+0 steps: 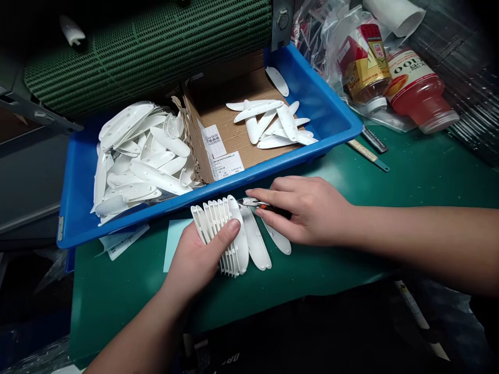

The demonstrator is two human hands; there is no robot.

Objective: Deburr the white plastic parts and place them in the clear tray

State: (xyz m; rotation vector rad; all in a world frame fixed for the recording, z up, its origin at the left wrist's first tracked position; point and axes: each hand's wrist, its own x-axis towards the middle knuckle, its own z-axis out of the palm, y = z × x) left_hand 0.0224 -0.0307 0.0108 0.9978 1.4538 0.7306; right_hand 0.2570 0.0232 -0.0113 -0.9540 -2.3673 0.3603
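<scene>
Left hand (191,265) is clasping a stack of ribbed white plastic parts (218,228) in curled fingers just above the green worktop (117,306), while the right hand (307,210) is pinching small side cutters (253,203) beside the stack.

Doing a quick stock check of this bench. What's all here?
blue tray: one, blue, on the bench
green bench top: one, green, under the tray
cardboard box: one, brown, inside the tray
loose plastic parts: many, white, in the tray and on the bench
ribbed parts stack: several, white, in the left hand
side cutters: one, orange and black, in the right hand
red drink bottle: one, red, behind the tray
amber bottle: one, amber, behind the tray
left hand: one, holding the stack
right hand: one, holding the cutters
</scene>
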